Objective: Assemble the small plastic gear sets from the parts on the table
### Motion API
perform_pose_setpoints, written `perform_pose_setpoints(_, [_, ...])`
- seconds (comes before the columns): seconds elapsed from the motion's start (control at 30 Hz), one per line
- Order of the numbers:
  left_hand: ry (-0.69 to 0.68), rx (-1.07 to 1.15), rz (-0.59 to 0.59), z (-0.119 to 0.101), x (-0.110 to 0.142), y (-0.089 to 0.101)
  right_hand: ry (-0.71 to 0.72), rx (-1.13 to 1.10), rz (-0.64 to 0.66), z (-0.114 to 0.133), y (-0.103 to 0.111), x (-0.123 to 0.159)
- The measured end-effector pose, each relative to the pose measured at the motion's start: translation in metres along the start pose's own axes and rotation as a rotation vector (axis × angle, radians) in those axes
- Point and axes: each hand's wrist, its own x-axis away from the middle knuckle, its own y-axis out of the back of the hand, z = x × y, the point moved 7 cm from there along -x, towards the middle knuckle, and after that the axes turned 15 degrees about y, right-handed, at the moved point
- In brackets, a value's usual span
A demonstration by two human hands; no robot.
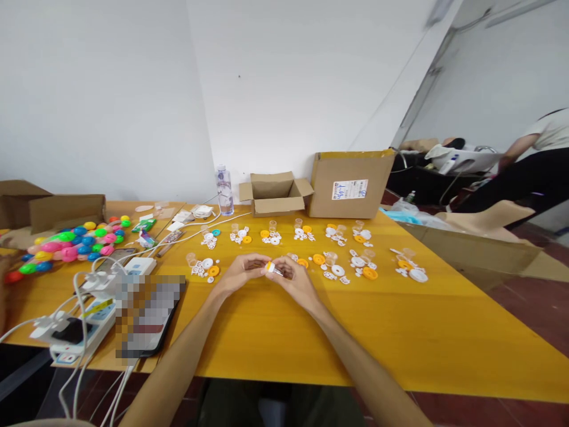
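Landmark: labelled carton (349, 171), brown corrugated, yellow tape on top edge. Its white label (350, 190) has print plus blue handwriting, too small to read. Small part (271, 268), white and orange with a shiny section, is held in front of the carton, to its left. Left hand (244, 271) and right hand (294, 279) both pinch it, thumbs and fingertips meeting, forearms converging. Directly in front of carton: clear plastic cup (331, 258), smooth white disc (338, 270), ribbed orange disc (369, 273). Clear bottle (224, 193) left of carton.
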Motion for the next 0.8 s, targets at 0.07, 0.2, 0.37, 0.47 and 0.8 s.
perform_pose_setpoints(0.07, [0.0,-0.005,0.004,0.0,0.0,0.0,-0.016,-0.016,-0.009,-0.002,0.001,0.0])
perform_pose_setpoints(0.2, [-0.006,-0.006,0.014,0.0,0.0,0.0,-0.048,-0.052,-0.029,-0.009,0.002,0.0])
perform_pose_setpoints(0.37, [-0.018,-0.015,0.011,-0.001,0.001,0.0,-0.103,-0.118,-0.031,-0.015,0.003,0.001])
perform_pose_setpoints(0.47, [-0.022,-0.023,0.017,-0.002,0.002,-0.001,-0.146,-0.174,-0.021,-0.016,0.001,0.002])
perform_pose_setpoints(0.8, [-0.047,0.003,0.044,-0.004,0.003,-0.003,-0.257,-0.335,-0.027,-0.019,-0.002,0.005])
